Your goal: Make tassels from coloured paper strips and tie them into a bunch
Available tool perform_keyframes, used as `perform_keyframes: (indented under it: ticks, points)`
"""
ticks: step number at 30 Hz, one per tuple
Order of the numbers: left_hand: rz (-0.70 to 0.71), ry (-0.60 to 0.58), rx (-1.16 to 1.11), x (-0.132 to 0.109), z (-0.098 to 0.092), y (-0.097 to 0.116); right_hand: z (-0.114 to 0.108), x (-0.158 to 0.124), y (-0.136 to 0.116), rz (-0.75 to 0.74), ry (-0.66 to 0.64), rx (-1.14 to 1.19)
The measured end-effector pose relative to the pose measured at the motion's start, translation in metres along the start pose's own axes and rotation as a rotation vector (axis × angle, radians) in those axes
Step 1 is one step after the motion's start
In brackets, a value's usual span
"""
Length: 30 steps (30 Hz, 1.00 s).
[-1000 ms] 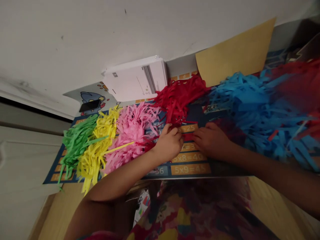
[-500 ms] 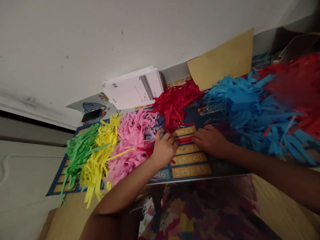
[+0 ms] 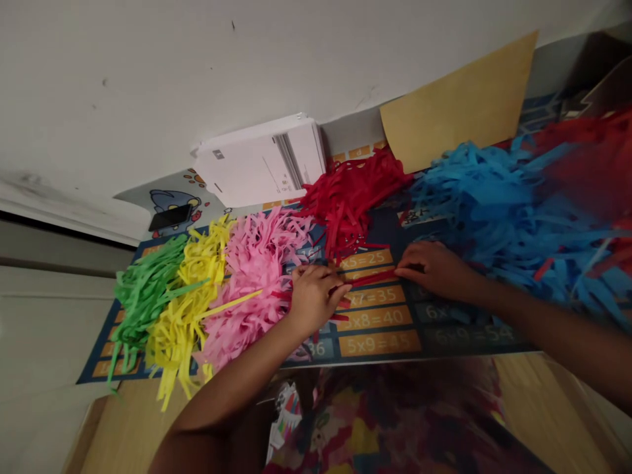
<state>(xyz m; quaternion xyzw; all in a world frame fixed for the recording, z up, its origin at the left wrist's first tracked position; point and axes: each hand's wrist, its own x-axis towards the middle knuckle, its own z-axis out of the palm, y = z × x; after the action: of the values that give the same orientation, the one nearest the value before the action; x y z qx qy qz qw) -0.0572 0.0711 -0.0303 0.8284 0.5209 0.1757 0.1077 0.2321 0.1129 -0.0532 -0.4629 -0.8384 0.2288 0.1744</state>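
Observation:
Between my two hands a thin red paper strip [image 3: 372, 278] is stretched just over the printed mat. My left hand [image 3: 316, 295] is closed, pinching the strip's left part. At its other end, my right hand [image 3: 434, 270] pinches the strip between thumb and fingertips. A pile of shredded red paper [image 3: 353, 191] lies right behind the hands. Pink shreds [image 3: 266, 263] spread just left of my left hand, and some red pieces show on them. Blue shreds [image 3: 518, 217] lie to the right, beyond my right hand.
Yellow shreds [image 3: 195, 283] and green shreds [image 3: 148, 289] lie at the mat's left. A white box [image 3: 257, 164] and a tan card [image 3: 459, 99] lean by the wall. A dark phone-like object [image 3: 170, 217] rests at the back left. More red shreds [image 3: 587, 158] sit far right.
My right hand has lifted slightly and its fingers have curled to a pinch on the strip. My left hand has turned palm-down, lower over the mat. The view has shifted a little.

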Motion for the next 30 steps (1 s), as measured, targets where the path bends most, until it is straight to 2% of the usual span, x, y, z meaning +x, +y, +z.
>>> perform_keyframes:
  ticks: [13,15,19,20,22,24,28,30]
  points:
    - [-0.114,-0.199,0.065,0.019,-0.008,0.008,-0.006,0.009,-0.012,0.100,-0.089,-0.150]
    - [-0.035,-0.174,0.130,0.019,-0.009,0.010,-0.008,0.008,-0.020,0.036,-0.045,-0.265]
    - [0.384,-0.128,0.329,0.019,-0.009,0.020,-0.008,0.003,-0.037,-0.389,0.062,-0.494]
    - [0.453,-0.118,0.369,0.019,-0.008,0.023,-0.007,0.003,-0.039,-0.478,0.071,-0.530]
    - [0.492,-0.091,0.423,0.020,-0.006,0.029,-0.003,0.004,-0.040,-0.576,0.081,-0.586]
    - [0.470,-0.064,0.444,0.022,-0.003,0.033,0.002,0.007,-0.038,-0.561,0.097,-0.597]
    - [0.439,-0.017,0.453,0.026,0.004,0.035,0.010,0.011,-0.038,-0.391,0.179,-0.523]
    - [0.424,0.007,0.457,0.025,0.006,0.033,0.013,0.009,-0.042,-0.361,0.207,-0.514]
